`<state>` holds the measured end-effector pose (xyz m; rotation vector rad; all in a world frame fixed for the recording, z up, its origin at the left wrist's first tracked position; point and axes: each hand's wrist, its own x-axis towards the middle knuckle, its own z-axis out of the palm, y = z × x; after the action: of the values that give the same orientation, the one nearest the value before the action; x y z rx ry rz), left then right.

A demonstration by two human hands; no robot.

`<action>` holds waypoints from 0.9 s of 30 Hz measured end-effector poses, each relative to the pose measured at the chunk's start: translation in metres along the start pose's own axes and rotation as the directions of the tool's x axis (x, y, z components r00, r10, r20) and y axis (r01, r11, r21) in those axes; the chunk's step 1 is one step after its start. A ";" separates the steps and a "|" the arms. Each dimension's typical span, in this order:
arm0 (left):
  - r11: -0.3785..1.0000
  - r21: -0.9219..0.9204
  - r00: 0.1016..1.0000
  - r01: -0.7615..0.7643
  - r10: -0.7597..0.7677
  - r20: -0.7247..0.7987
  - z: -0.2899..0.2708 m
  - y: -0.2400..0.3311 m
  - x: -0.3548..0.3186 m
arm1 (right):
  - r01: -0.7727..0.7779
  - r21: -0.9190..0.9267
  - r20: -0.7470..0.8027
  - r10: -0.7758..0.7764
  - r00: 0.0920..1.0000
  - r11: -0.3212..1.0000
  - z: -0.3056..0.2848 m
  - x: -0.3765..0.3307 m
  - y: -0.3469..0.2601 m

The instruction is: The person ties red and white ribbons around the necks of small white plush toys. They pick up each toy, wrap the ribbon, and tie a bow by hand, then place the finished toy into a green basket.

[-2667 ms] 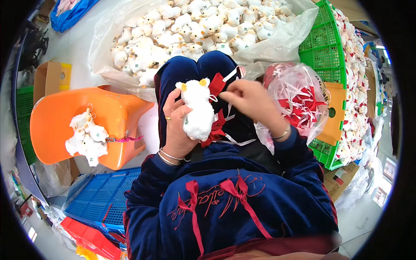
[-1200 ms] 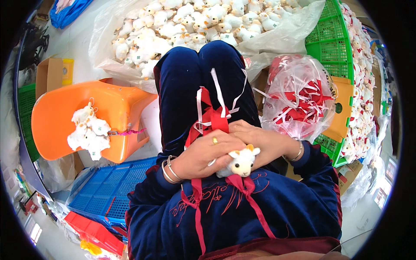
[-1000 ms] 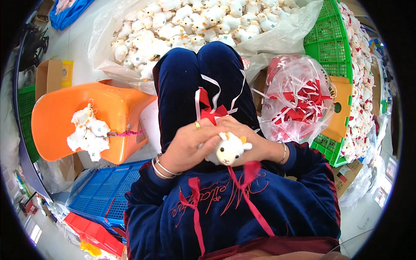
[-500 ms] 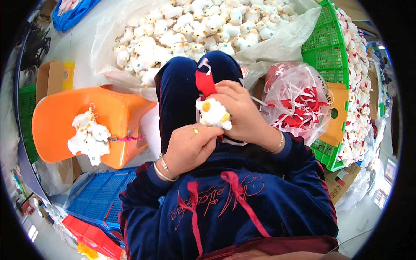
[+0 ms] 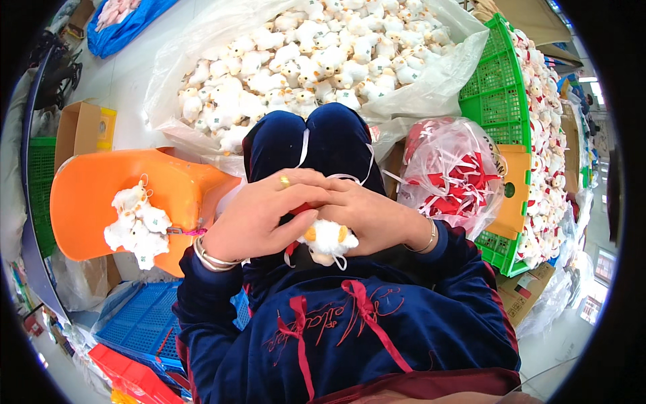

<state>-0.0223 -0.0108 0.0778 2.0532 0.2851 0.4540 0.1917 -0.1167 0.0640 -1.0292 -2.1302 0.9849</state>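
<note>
A small white plush toy point(image 5: 330, 237) with yellow-orange ears is held above my lap, its head tipped toward my body and a white string loop hanging from it. My right hand point(image 5: 377, 214) is closed round the toy from the right. My left hand point(image 5: 272, 212) reaches over from the left, its fingers meeting the right hand's. A bit of red cloth point(image 5: 301, 209) with white ribbons shows between the left thumb and fingers; most of it is hidden. One white ribbon point(image 5: 305, 148) lies over my knee, another near the right thigh.
A clear plastic sheet point(image 5: 165, 87) ahead bears a heap of white plush toys point(image 5: 289, 67). On the right, a plastic bag point(image 5: 447, 145) contains red cloth pieces beside a green crate point(image 5: 494, 87). Several plush toys point(image 5: 140, 222) sit on an orange stool point(image 5: 81, 202) at left; a blue crate point(image 5: 138, 316) stands nearer.
The toy has moved nearer my body and tipped over. My left hand has come up over it beside the right. The red cloth, which stood out beyond the right fingers, is now mostly covered.
</note>
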 end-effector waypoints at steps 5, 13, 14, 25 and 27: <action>0.986 -0.015 0.970 0.166 -0.161 0.180 0.000 -0.010 0.001 | -0.037 0.120 0.091 0.026 0.995 0.992 0.000 -0.005 -0.003; 0.894 -0.251 0.921 0.370 -0.320 0.221 0.002 -0.017 -0.004 | -0.015 0.161 0.104 -0.002 0.995 0.987 -0.006 -0.005 -0.002; 0.877 -0.250 0.899 0.411 -0.344 0.273 -0.002 -0.016 -0.003 | -0.013 0.172 0.095 -0.003 0.995 0.985 -0.006 -0.005 -0.001; 0.866 0.076 0.709 0.494 -0.350 -0.612 -0.002 -0.039 -0.015 | -0.049 0.180 -0.159 0.079 0.984 0.982 -0.009 -0.009 0.004; 0.889 0.270 0.826 0.369 -0.181 -0.534 0.010 -0.030 -0.011 | -0.020 0.138 -0.138 0.040 0.990 0.990 -0.011 -0.007 0.001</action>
<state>-0.0281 -0.0080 0.0448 2.1681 1.0433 0.7918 0.2040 -0.1179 0.0679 -1.0344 -1.9109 1.0262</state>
